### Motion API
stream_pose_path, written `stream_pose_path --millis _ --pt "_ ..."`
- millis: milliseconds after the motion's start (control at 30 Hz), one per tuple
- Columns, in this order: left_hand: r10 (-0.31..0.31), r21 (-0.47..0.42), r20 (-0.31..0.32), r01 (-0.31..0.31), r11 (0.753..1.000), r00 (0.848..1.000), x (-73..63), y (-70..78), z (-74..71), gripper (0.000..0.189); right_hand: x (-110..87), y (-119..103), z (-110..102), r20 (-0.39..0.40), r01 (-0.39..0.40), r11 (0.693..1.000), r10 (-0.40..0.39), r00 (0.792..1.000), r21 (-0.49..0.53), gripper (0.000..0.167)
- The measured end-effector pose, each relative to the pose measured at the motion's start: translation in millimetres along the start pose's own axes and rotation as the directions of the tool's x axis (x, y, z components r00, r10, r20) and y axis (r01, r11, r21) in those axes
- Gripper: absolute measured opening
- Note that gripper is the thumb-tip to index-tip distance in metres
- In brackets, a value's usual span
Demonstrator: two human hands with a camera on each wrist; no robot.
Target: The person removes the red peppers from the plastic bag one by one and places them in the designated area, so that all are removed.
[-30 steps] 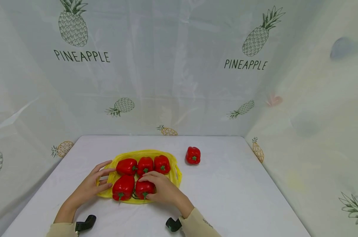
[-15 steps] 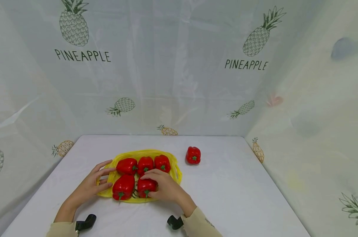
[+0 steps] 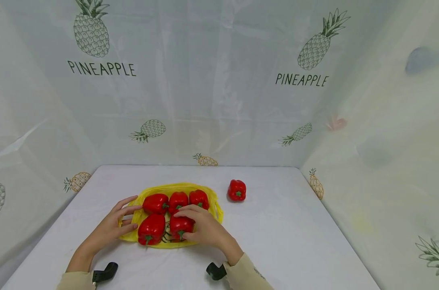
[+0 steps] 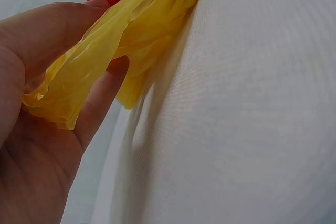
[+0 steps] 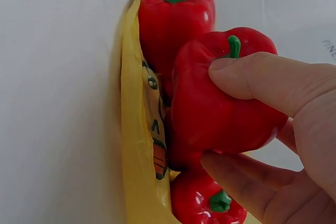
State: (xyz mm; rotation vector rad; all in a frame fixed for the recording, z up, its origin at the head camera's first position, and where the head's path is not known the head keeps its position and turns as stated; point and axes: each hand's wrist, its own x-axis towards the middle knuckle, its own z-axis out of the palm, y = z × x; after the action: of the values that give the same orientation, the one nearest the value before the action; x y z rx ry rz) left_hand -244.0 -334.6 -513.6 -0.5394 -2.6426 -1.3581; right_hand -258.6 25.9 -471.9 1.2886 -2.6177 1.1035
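Observation:
My right hand (image 3: 209, 230) grips a red bell pepper (image 3: 180, 225), thumb by its green stem and fingers on the far side. In the right wrist view, this bell pepper (image 5: 223, 111) appears raised over the others in the yellow plastic bag (image 3: 183, 186). Beside it lies a large red bell pepper (image 3: 151, 229); behind are three more, the nearest-left one (image 3: 155, 204) on its side. My left hand (image 3: 112, 225) rests at the bag's left edge, fingers spread. In the left wrist view, loose yellow plastic (image 4: 152, 30) passes between thumb and fingers.
A single red bell pepper (image 3: 237, 190) stands outside the bag, farther back on the white-covered table (image 3: 277, 225). A pineapple-print curtain (image 3: 219, 88) surrounds the table. The bag's bottom has a dark printed drawing (image 5: 157, 150).
My right hand has shifted slightly right and away from me with the bell pepper, uncovering more of the print beneath. The left hand stays where it was.

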Motion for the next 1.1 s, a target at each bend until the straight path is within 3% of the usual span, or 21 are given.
stream_pose_path --millis 400,1100 --pt "-0.008 0.022 -0.002 0.008 1.0 1.0 0.1 -1.2 -0.5 0.047 -3.1 -3 -8 -0.034 -0.015 1.0 0.015 0.999 0.007 0.055" --pt "-0.008 -0.032 0.0 0.008 0.999 1.0 -0.3 -0.6 0.8 0.047 -6.2 6 -29 -0.088 -0.005 1.0 0.005 0.996 -0.001 0.056"
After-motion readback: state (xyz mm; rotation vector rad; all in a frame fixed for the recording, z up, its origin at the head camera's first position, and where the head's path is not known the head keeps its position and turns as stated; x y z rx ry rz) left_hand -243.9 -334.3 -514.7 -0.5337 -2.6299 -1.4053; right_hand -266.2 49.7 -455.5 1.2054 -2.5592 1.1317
